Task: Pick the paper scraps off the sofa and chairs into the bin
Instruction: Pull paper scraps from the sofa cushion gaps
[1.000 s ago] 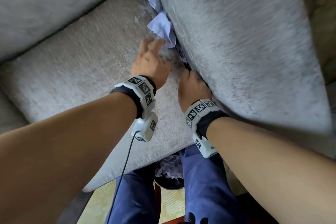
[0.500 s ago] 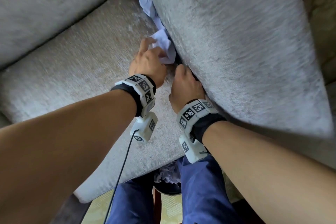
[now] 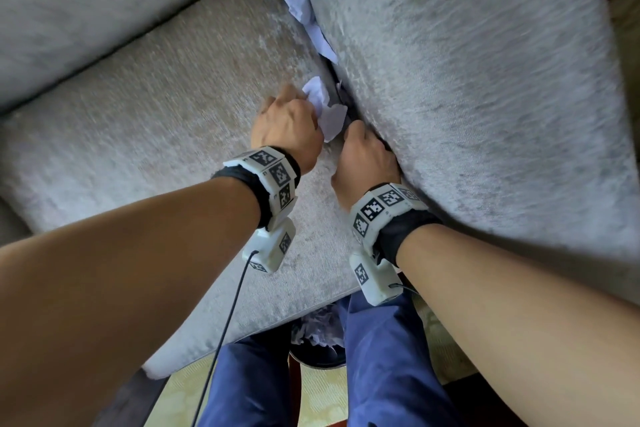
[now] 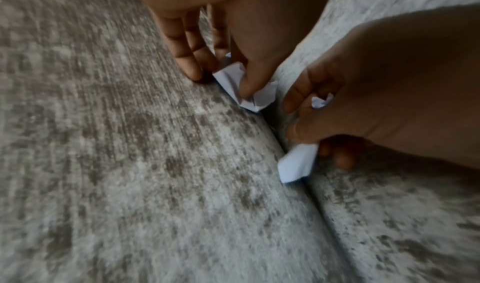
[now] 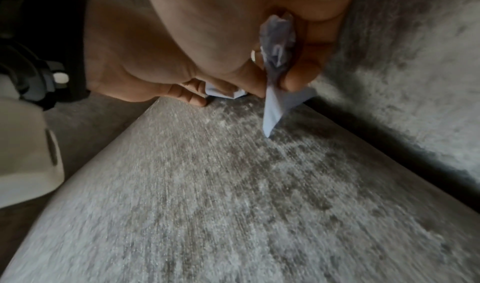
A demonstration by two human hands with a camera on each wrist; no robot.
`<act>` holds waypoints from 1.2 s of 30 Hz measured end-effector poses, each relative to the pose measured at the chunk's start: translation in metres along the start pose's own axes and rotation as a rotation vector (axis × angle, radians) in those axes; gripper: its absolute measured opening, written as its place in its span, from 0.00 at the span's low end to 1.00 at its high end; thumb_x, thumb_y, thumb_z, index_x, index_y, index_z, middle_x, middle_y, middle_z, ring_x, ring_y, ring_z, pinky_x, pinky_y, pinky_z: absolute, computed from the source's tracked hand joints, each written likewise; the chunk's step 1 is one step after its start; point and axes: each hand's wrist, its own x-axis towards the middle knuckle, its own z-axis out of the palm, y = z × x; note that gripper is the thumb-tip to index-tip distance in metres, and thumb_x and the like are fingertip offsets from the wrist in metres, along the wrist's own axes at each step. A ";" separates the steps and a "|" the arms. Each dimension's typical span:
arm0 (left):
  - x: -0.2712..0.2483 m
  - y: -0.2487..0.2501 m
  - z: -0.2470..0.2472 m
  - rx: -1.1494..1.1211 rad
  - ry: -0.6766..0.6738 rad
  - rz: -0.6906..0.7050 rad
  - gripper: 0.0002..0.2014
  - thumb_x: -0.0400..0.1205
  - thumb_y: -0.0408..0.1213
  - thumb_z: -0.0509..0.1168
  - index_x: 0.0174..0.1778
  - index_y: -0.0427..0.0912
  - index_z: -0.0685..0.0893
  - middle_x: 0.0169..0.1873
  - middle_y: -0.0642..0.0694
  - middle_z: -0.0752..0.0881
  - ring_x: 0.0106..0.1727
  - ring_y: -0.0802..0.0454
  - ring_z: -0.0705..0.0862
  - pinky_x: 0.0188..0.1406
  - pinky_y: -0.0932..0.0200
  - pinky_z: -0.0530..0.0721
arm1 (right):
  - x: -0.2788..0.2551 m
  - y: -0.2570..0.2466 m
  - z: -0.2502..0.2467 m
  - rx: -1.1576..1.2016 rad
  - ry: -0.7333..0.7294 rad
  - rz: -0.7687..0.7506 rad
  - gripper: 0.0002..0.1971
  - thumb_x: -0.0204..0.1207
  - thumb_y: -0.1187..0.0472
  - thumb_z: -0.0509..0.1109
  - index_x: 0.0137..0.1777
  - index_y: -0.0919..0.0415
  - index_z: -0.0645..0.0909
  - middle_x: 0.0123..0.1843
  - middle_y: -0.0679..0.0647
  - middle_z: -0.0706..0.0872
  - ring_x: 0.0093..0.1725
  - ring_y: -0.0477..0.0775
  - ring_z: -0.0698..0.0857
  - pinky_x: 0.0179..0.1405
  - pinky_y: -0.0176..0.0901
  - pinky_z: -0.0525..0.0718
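My left hand (image 3: 294,114) pinches a crumpled pale blue paper scrap (image 3: 327,111) at the crack between the grey seat cushion (image 3: 156,107) and the sofa arm (image 3: 467,80). The left wrist view shows that scrap (image 4: 246,88) held by thumb and fingers. Beside it, my right hand (image 3: 363,149) grips another folded scrap (image 5: 276,82) whose tip points down at the cushion; in the left wrist view it (image 4: 297,164) sticks out below the fingers. More paper scraps (image 3: 301,7) are wedged farther up the crack.
A dark bin (image 3: 318,340) holding paper scraps stands on the floor between my legs, below the seat's front edge. The back cushion (image 3: 86,3) lies at upper left. Yellowish carpet (image 3: 180,399) shows beneath.
My left hand reached the scrap, closed on it and pulled it back along the crack toward me. The right hand stayed at the crack, shifting slightly.
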 end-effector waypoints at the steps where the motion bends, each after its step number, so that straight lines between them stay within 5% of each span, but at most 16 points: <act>1: -0.005 -0.002 0.001 0.006 0.004 0.004 0.07 0.82 0.40 0.64 0.42 0.43 0.84 0.58 0.45 0.80 0.57 0.40 0.77 0.50 0.56 0.70 | 0.000 0.000 0.000 0.001 -0.012 0.006 0.14 0.77 0.68 0.66 0.61 0.65 0.70 0.57 0.61 0.83 0.53 0.63 0.85 0.37 0.45 0.69; 5: -0.024 -0.011 0.004 -0.089 0.024 -0.037 0.08 0.78 0.38 0.66 0.34 0.42 0.78 0.43 0.45 0.80 0.42 0.42 0.79 0.38 0.53 0.74 | 0.001 0.000 0.002 -0.008 -0.026 0.052 0.11 0.82 0.71 0.55 0.61 0.66 0.72 0.56 0.66 0.85 0.53 0.68 0.86 0.39 0.47 0.71; 8: -0.032 -0.020 0.003 -0.187 -0.023 -0.076 0.12 0.73 0.34 0.68 0.31 0.45 0.70 0.38 0.46 0.78 0.38 0.41 0.78 0.35 0.54 0.70 | 0.005 0.001 0.005 -0.028 -0.045 0.053 0.12 0.80 0.70 0.57 0.61 0.64 0.75 0.56 0.67 0.85 0.53 0.70 0.85 0.40 0.49 0.74; 13: -0.046 -0.028 -0.001 -0.344 -0.080 -0.111 0.17 0.67 0.23 0.57 0.46 0.47 0.70 0.43 0.45 0.79 0.41 0.40 0.78 0.34 0.53 0.72 | 0.011 -0.005 0.006 -0.060 -0.033 0.028 0.15 0.76 0.69 0.66 0.62 0.66 0.74 0.54 0.68 0.85 0.53 0.71 0.85 0.41 0.51 0.77; 17: -0.053 -0.038 -0.004 -0.458 -0.085 -0.141 0.20 0.73 0.28 0.57 0.58 0.53 0.74 0.50 0.47 0.83 0.46 0.41 0.83 0.31 0.53 0.79 | 0.021 -0.007 0.012 -0.092 0.022 0.039 0.21 0.77 0.71 0.62 0.70 0.67 0.66 0.53 0.70 0.85 0.51 0.71 0.85 0.36 0.51 0.72; 20: -0.061 -0.042 -0.007 -0.493 -0.101 -0.148 0.21 0.74 0.31 0.63 0.63 0.52 0.79 0.55 0.48 0.84 0.52 0.42 0.84 0.45 0.47 0.88 | 0.029 -0.006 0.016 -0.129 -0.004 0.016 0.26 0.78 0.71 0.58 0.77 0.63 0.62 0.57 0.70 0.84 0.54 0.71 0.83 0.39 0.52 0.70; 30: -0.070 -0.060 -0.001 -0.560 -0.120 -0.186 0.20 0.75 0.29 0.67 0.62 0.50 0.82 0.52 0.52 0.82 0.53 0.46 0.83 0.48 0.49 0.89 | 0.053 -0.009 0.017 -0.251 -0.146 0.157 0.21 0.83 0.67 0.54 0.75 0.63 0.65 0.66 0.73 0.78 0.66 0.75 0.77 0.57 0.60 0.78; 36: -0.070 -0.071 0.009 -0.518 -0.070 -0.194 0.20 0.78 0.25 0.59 0.60 0.50 0.82 0.49 0.54 0.82 0.48 0.50 0.81 0.35 0.60 0.78 | 0.058 -0.011 0.021 -0.245 -0.094 0.242 0.17 0.83 0.68 0.54 0.68 0.67 0.76 0.66 0.70 0.79 0.65 0.72 0.79 0.57 0.57 0.79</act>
